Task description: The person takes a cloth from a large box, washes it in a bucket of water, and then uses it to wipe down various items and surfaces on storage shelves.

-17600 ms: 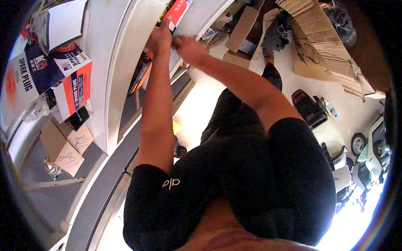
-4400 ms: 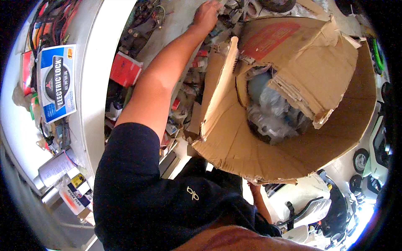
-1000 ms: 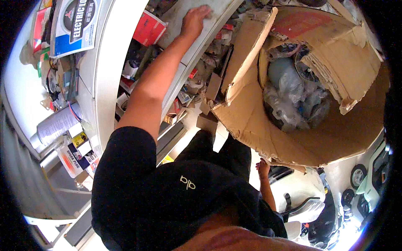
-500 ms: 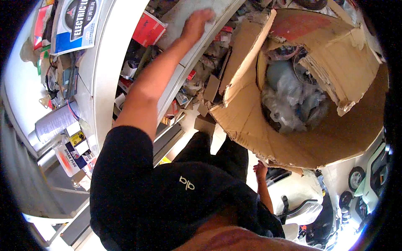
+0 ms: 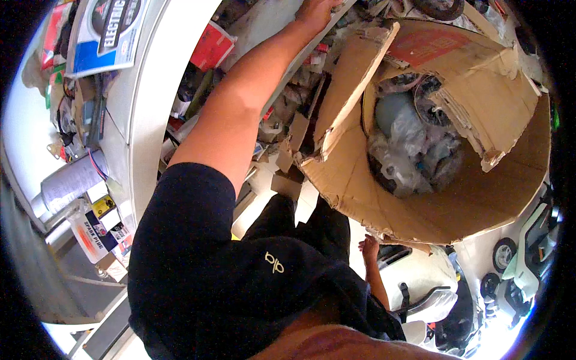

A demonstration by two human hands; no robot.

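Observation:
My left hand point(image 5: 318, 13) is at the top edge of the view, over the outer edge of a grey shelf point(image 5: 252, 30). Its fingers are partly cut off, so whether they hold anything is unclear. My right hand point(image 5: 370, 247) hangs low, close to the torn near rim of a large cardboard box point(image 5: 396, 219). Its fingers look loosely apart with nothing seen in them; contact with the rim cannot be made out. Inside the box lie crumpled clear plastic bags point(image 5: 408, 156) and a grey rounded thing point(image 5: 396, 111).
Cluttered shelving at left holds a blue-and-white package point(image 5: 105, 57), a metallic can point(image 5: 72, 180) and a small white-and-orange box point(image 5: 90, 234). A red packet point(image 5: 211, 47) lies on the grey shelf. A white scooter point(image 5: 420, 276) and a wheel point(image 5: 507, 254) stand at lower right.
My left hand has moved right and farther away, from over the shelf's surface to its outer edge. My right hand stays beside the box rim.

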